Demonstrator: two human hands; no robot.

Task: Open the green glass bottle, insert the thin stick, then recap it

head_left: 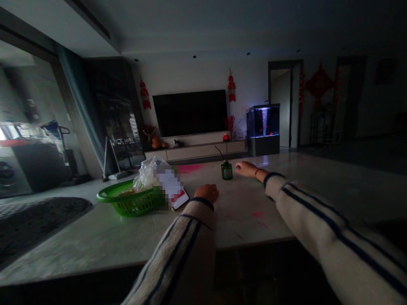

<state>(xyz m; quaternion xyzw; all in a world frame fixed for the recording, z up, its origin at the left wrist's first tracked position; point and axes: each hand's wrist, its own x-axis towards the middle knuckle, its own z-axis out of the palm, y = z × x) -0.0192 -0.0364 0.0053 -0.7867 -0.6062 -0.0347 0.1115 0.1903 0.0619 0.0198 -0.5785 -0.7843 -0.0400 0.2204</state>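
Both my arms reach out over a pale stone table (pixel 95 241), in striped knit sleeves. My left hand (pixel 207 193) rests on the tabletop with its fingers curled under, beside a red and white packet (pixel 179 199) that lies against a green basket (pixel 130 202). My right hand (pixel 245 168) lies further out on the table, fingers closed, just right of a small green bottle (pixel 227 170) with a dark stick in its top. I cannot make out anything in either hand.
The basket holds a clear plastic bag (pixel 146 174). Pink marks stain the tabletop. Beyond the table are a television (pixel 190 112) on a low cabinet, a lit fish tank (pixel 263 123), a doorway and a dark rug (pixel 34 216) at left.
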